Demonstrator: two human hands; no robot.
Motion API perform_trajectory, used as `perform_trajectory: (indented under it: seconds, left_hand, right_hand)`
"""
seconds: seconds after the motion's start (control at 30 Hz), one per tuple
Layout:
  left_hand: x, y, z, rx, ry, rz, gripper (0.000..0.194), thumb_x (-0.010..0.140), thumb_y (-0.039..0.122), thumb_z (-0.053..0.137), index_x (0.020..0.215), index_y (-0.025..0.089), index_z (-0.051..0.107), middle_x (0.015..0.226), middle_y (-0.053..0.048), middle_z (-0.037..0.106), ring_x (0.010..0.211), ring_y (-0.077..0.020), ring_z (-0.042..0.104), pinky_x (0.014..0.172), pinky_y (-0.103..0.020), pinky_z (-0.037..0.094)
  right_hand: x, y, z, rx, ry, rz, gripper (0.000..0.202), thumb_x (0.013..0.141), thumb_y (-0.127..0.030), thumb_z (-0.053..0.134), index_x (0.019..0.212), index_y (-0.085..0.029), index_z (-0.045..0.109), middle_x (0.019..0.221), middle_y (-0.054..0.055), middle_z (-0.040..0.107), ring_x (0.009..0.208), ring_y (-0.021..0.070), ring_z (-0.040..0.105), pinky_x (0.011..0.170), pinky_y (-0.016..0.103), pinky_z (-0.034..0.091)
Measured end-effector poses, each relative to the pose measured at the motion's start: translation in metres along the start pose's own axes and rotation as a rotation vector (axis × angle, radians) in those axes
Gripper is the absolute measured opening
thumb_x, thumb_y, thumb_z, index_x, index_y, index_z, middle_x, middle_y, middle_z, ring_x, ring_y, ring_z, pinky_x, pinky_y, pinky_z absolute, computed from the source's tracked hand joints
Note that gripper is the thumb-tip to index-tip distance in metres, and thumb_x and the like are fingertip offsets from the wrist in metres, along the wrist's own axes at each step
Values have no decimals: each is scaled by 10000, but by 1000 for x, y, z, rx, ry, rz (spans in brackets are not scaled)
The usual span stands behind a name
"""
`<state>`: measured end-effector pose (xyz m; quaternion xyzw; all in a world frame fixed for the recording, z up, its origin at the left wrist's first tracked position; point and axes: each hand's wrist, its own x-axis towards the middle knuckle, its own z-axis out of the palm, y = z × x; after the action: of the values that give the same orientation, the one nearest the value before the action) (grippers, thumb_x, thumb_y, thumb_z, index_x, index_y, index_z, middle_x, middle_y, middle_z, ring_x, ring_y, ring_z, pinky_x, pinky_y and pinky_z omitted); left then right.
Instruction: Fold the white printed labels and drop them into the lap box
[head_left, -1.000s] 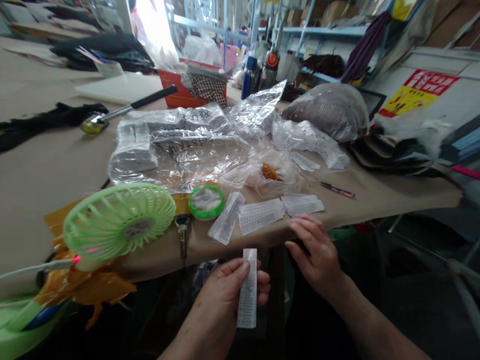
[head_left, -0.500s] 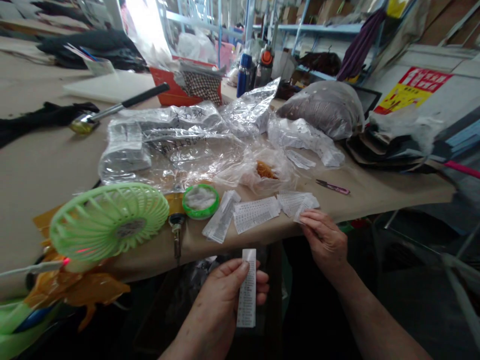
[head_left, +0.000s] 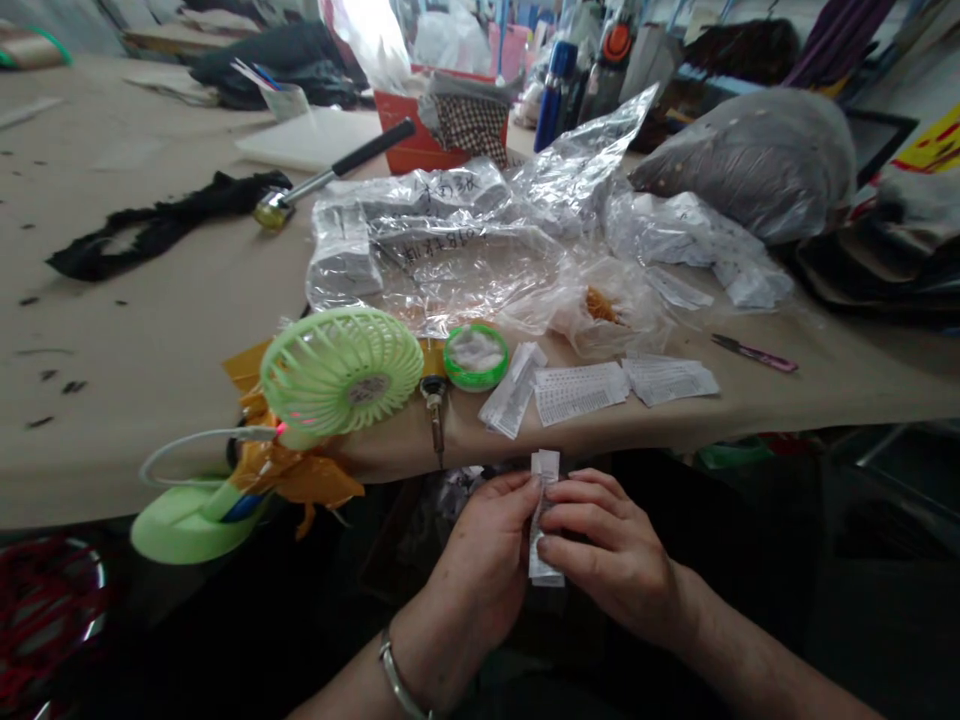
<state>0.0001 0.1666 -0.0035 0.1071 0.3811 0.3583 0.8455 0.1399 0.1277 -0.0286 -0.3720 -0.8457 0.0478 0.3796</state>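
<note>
Printed white label strips are stacked between my two hands, just below the table's front edge. My left hand pinches the stack from the left, thumb on top. From the right, my right hand is closed on the same strips, its fingers lying across their face. Above them on the table lie a left pile of labels, a middle pile and a right pile, slightly fanned. A green round tub with white fluff stands beside the left pile.
A green fan and a soldering-iron-like tool are at the table edge. Behind lie clear plastic bags, a bag with orange bits, thread snips, a hammer-like tool and black cloth.
My right hand has come from the right label pile back to my left hand, and now touches the strips there. The view has turned left.
</note>
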Motion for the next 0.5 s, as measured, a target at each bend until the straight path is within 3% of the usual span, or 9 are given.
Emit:
perform_trajectory:
  seconds: [0.37,0.5]
  left_hand:
    - [1,-3,-4,-47,-10,28,107,624,142,755,647,87,666,621,-21,629,538,-77,553,467,-141,402]
    - [0,-5,-5,-18,-53,27,155,714,226,724,698,81,673,650,-36,637,564,-78,559,497,-144,424]
  right_hand:
    - [7,-5,-5,-35,-38,-19,141,861,-103,549,898,-168,669,872,34,702,953,171,624,945,373,443]
    - [8,-5,-5,-20,-23,-18,143,853,-84,542,883,-153,664,877,43,702,954,172,622,946,367,446]
